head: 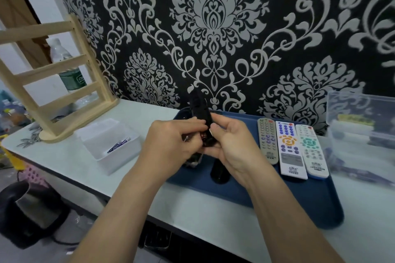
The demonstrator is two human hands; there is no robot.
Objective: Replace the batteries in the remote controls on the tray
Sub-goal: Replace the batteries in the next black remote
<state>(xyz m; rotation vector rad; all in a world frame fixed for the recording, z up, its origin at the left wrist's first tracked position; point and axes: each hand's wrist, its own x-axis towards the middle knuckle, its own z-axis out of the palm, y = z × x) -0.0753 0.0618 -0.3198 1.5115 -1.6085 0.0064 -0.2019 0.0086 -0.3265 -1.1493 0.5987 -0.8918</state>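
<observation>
**Black remote in hand at centre frame**

The blue tray fills lower centre-right, with three light remotes side by side on it. Above its left end, the left hand and right hand both curl round the upright black remote, fingertips meeting at its lower part. It is judged light, rigid and smooth, best gripped across its narrow sides. The white bin, centre left, holds batteries.

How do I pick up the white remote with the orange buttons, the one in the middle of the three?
Take the white remote by its near end, coming from your side of the tray. It lies flat with the grey remote and the green-buttoned remote close along its long sides, so there is probably no room to grip there. Its near end pokes out past the grey one.
</observation>
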